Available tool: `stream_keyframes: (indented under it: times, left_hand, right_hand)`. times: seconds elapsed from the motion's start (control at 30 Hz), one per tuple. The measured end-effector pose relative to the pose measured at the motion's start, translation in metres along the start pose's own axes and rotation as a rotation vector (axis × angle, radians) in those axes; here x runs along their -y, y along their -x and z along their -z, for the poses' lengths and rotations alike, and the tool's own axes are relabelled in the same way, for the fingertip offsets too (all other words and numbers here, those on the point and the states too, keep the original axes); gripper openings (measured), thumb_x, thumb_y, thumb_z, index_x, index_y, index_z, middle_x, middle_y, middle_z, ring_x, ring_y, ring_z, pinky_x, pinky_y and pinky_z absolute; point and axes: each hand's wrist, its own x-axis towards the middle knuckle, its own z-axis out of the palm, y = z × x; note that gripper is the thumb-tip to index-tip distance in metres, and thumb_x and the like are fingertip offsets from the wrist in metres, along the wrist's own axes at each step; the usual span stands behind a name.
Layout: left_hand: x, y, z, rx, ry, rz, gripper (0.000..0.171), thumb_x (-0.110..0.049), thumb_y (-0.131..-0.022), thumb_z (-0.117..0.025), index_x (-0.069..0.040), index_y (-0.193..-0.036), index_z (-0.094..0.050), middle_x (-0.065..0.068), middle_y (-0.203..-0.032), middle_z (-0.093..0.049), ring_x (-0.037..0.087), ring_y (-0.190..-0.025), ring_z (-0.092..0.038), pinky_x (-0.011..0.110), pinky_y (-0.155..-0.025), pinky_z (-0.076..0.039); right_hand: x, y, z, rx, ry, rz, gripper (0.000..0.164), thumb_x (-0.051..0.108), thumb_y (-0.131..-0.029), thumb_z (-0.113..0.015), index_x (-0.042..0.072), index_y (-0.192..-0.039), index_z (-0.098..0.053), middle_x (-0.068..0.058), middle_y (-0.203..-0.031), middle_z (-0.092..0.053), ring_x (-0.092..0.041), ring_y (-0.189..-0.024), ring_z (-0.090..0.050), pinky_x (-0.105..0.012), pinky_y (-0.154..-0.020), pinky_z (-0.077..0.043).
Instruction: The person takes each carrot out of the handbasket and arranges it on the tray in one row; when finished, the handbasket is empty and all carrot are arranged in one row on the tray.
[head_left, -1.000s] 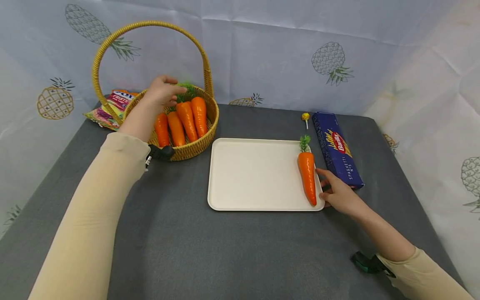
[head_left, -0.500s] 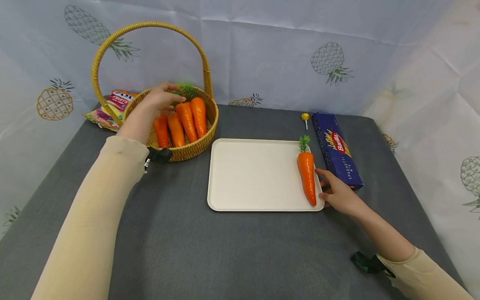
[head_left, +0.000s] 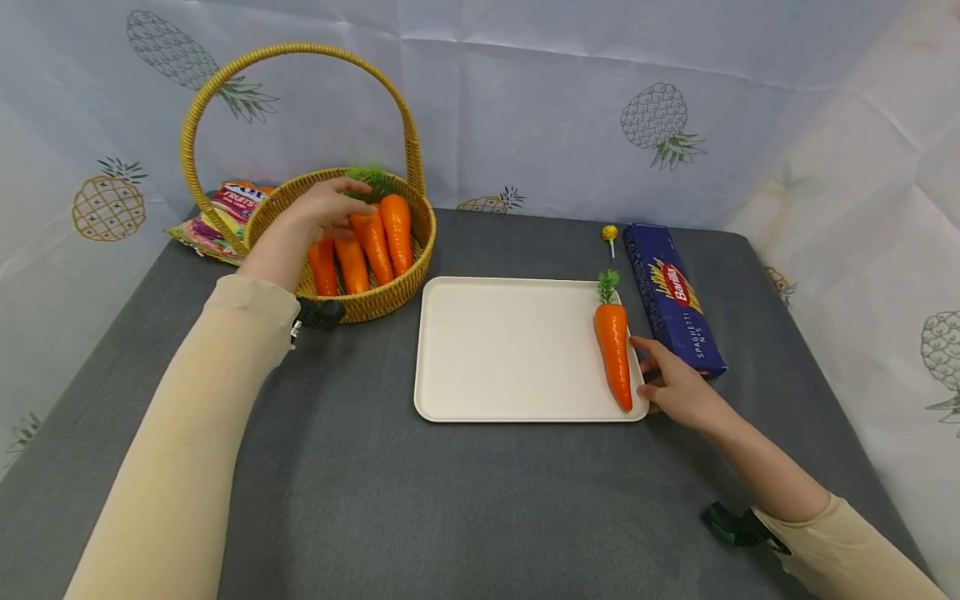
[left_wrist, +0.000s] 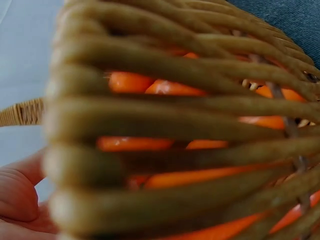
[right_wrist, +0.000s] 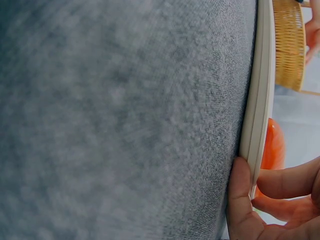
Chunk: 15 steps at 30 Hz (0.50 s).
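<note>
My left hand (head_left: 318,208) hovers over the wicker basket (head_left: 386,304), fingers loosely extended above several orange carrots (head_left: 372,242) with green tops. In the left wrist view the basket's weave (left_wrist: 150,120) hides most of that hand; whether it touches a carrot is hidden. A cream tray (head_left: 510,350) lies flat in the middle of the table. One carrot (head_left: 615,354) rests along its right end, its leafy top toward the back. At that end my right hand (head_left: 678,392) pinches the tray's rim (right_wrist: 257,100) between thumb and fingers, as the right wrist view shows.
A blue spaghetti box (head_left: 675,300) lies right of the tray, with a yellow lollipop (head_left: 611,235) by its far end. Left of the basket sits a colourful candy bag (head_left: 225,217). The basket's tall handle (head_left: 300,48) arches above my left hand. A patterned cloth hangs behind.
My left hand has come down slightly toward the carrots in the basket, its fingers now lower over them. The right hand, the tray and the carrot on it have stayed put.
</note>
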Motion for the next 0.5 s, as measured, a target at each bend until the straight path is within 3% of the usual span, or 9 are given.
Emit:
stream_keyframes:
  times: [0.1,0.2,0.3,0.5]
  left_hand:
    - [0.0004,-0.0001,-0.0013,0.007,-0.030,-0.002,0.065,-0.027,-0.101,-0.053,-0.029,-0.159,-0.022,0.002,-0.169,0.001,0.028,-0.148,-0.026,0.034,-0.114,-0.040]
    - [0.0013,-0.0005,-0.0023,0.007,-0.058,-0.012,0.064,-0.025,-0.101,-0.053,-0.029,-0.158,-0.023,0.003,-0.169,-0.004,0.021,-0.128,-0.040,0.029,-0.103,-0.046]
    - [0.0026,-0.0016,-0.0029,0.009,-0.078,-0.027,0.062,-0.023,-0.102,-0.053,-0.028,-0.158,-0.026,0.003,-0.168,-0.007,0.013,-0.111,-0.042,0.027,-0.096,-0.048]
    - [0.0052,-0.0050,-0.0053,0.022,-0.117,-0.047,0.060,-0.018,-0.102,-0.050,-0.025,-0.157,-0.028,0.007,-0.167,-0.013,0.016,-0.119,-0.039,0.034,-0.107,-0.042]
  right_hand:
    - [0.0000,-0.0002,0.0005,0.001,0.008,0.000,0.074,-0.004,-0.093,-0.056,-0.002,-0.155,-0.017,-0.030,-0.125,-0.047,-0.025,-0.091,-0.056,-0.025,-0.070,-0.062]
    - [-0.0001,0.0000,0.0007,-0.002,0.011,0.002,0.074,-0.004,-0.093,-0.056,-0.002,-0.155,-0.017,-0.030,-0.125,-0.047,-0.025,-0.092,-0.056,-0.026,-0.069,-0.062]
    - [-0.0003,0.0002,0.0006,-0.003,0.011,0.003,0.073,-0.004,-0.093,-0.056,-0.002,-0.155,-0.018,-0.031,-0.126,-0.046,-0.026,-0.094,-0.056,-0.026,-0.069,-0.062]
    - [-0.0003,0.0000,0.0003,-0.006,0.021,0.004,0.073,-0.003,-0.093,-0.057,-0.002,-0.155,-0.018,-0.030,-0.127,-0.046,-0.026,-0.094,-0.056,-0.025,-0.069,-0.062]
